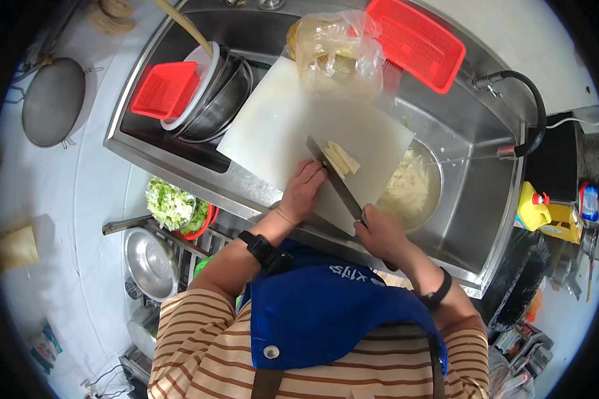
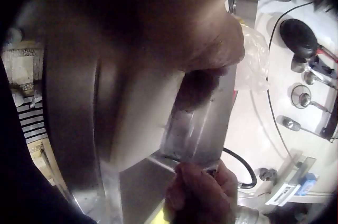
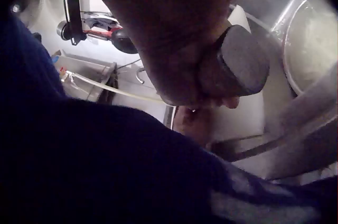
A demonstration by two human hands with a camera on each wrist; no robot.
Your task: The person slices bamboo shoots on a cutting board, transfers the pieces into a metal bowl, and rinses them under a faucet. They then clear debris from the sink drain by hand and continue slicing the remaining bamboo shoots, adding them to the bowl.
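Note:
In the head view, a white cutting board [image 1: 273, 113] lies across the sink. The right hand [image 1: 383, 233] grips a broad knife [image 1: 343, 189], its blade angled across the board; the handle's butt [image 3: 245, 60] shows in the right wrist view. Several pale cut strips [image 1: 341, 158] lie just right of the blade. Bent fingers of the left hand [image 1: 304, 191] rest on the board at the blade's other side; whatever is under them is hidden. From the left wrist, the left hand [image 2: 206, 44] is dark above the wide blade [image 2: 195, 134], with the right hand [image 2: 200, 195] beyond.
A bowl of pale shreds in liquid [image 1: 412, 186] stands in the sink, right of the board. A plastic bag [image 1: 343, 60] lies at the board's back edge, near a red basket [image 1: 416, 43]. Stacked bowls [image 1: 216, 100] are at left; chopped greens [image 1: 170, 203] sit lower left.

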